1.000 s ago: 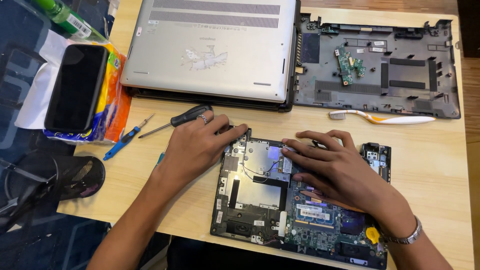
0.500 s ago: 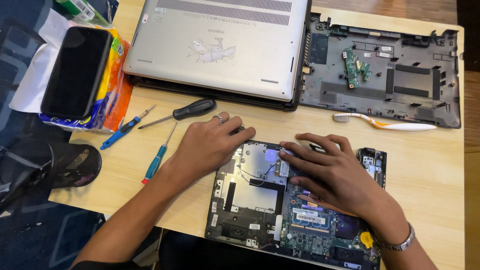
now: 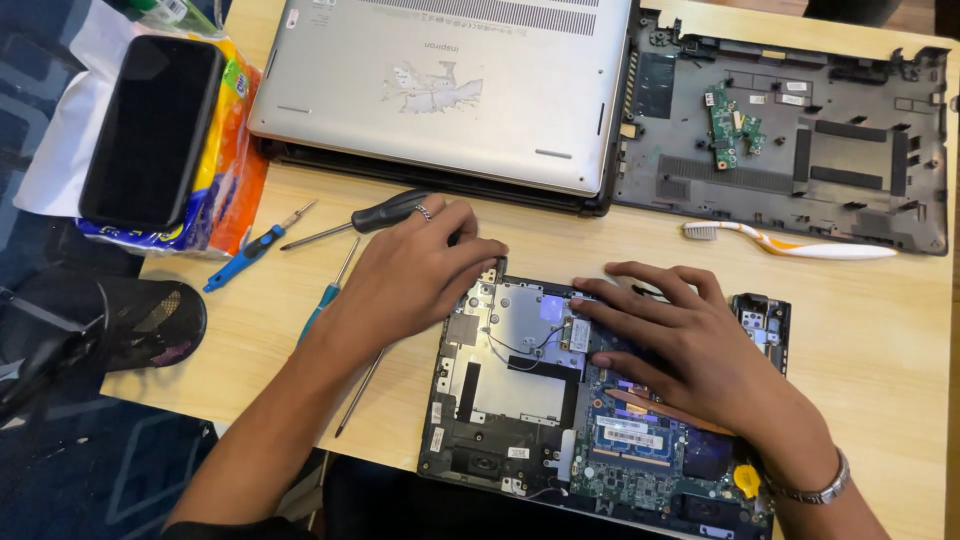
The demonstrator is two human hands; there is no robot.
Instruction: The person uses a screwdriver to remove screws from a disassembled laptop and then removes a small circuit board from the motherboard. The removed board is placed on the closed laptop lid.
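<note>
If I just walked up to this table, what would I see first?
First you would see two hands on the opened laptop board at the near edge of the wooden table: the left hand on its top left corner, the right hand flat across its middle. Behind them lie a silver laptop and a black laptop shell, with screwdrivers to the left.

Ring [image 3: 423, 212], metal bracelet [image 3: 815, 489] (perhaps a watch).
</note>
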